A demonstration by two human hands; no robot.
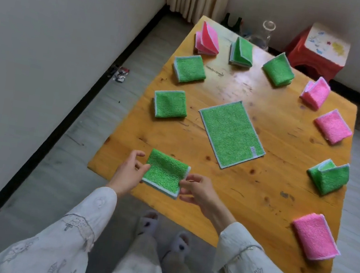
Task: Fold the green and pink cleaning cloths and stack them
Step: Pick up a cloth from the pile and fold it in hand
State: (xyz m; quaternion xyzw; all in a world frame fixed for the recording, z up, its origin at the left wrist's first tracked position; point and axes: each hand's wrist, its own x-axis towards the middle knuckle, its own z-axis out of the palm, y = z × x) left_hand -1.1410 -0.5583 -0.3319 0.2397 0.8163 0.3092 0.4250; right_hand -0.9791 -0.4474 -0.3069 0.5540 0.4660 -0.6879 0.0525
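At the near left corner of the table point(259, 197), a person is folding a green cloth point(165, 173). The left hand point(129, 170) is pinching its left edge between thumb and fingers, and the right hand point(197, 190) is pinching its right edge, so the cloth is hanging between both grips, just over the table's edge. It looks already doubled, its far half bending upward, so I judge this to be the middle of a fold. Next, the halves need bringing together with edges matched, then setting down. One open green cloth point(231, 134) is lying flat at the table's centre, not yet folded. Folded green and pink cloths are sitting scattered around the table, well apart from each other; stacking seems not yet begun.
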